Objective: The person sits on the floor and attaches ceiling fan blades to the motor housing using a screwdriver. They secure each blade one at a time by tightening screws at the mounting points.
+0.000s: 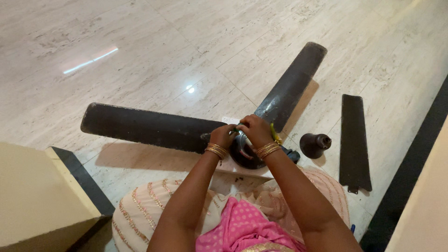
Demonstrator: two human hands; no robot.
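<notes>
Head view: I see both hands, left hand and right hand, fingers closed on the ceiling fan motor hub at center floor; detached blade at three o'clock. Steady grip matters.

Both hands are bunched up over the dark fan motor hub on the pale marble floor, left hand and right hand side by side, gripping something silvery between them. Two blades are on the hub, a long blade pointing to 9 o'clock and another blade to 1 o'clock. Off at 3 o'clock sits a dark bell-shaped cover, and just past it a loose blade lying flat.
</notes>
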